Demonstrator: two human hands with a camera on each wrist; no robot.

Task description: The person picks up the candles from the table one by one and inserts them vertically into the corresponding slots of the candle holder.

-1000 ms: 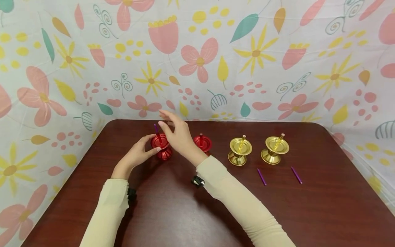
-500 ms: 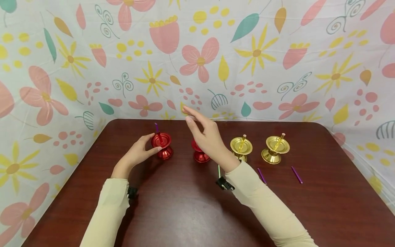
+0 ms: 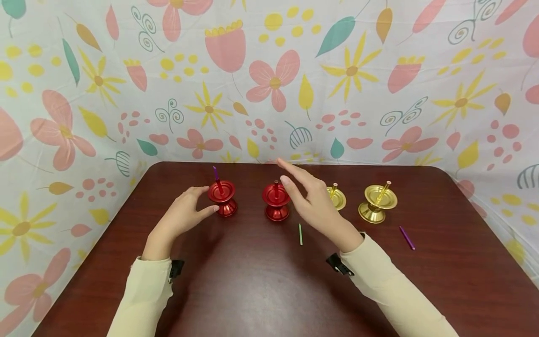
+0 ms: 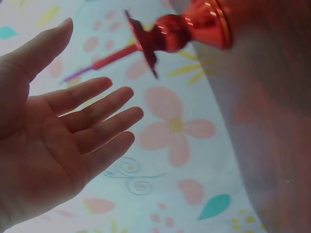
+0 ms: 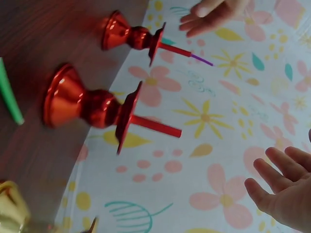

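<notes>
On the left stands a red metal candle holder (image 3: 227,207) with a thin purple candle (image 3: 216,174) upright in its tube. My left hand (image 3: 178,217) is beside it, fingers spread and holding nothing; the left wrist view shows a gap between the fingers and the red holder (image 4: 172,34). A second red holder (image 3: 277,213) has a bare tube. Just right of it, my right hand (image 3: 316,201) hovers with loose fingers and nothing in them. That hand partly covers a gold candle holder (image 3: 338,199). A green candle (image 3: 301,234) lies in front of it.
Further right stands another gold holder (image 3: 372,213) with a bare tube, and a purple candle (image 3: 407,238) lies before it. All rest on a dark brown table (image 3: 252,290). A flowered cloth (image 3: 269,84) hangs behind.
My right hand has moved rightward, away from the left red holder, uncovering the second red holder and the green candle. My left hand has drawn slightly back from its holder.
</notes>
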